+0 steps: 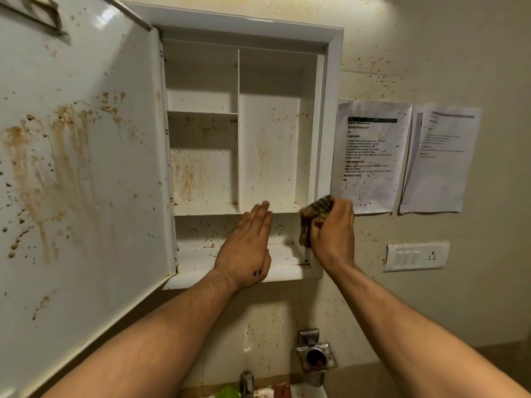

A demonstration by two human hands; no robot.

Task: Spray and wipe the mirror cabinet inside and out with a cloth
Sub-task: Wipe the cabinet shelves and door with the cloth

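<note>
While door (86, 173) stands swung open to left, right hand (334, 234) grips bunched cloth (314, 214), fingers curled round it, cloth against right inner edge of cabinet (334, 81) at bottom compartment. Left hand (247, 245) flat, fingers straight and together, before bottom compartment, holding nothing. Brown stains (43, 156) on door and cabinet interior.
</note>
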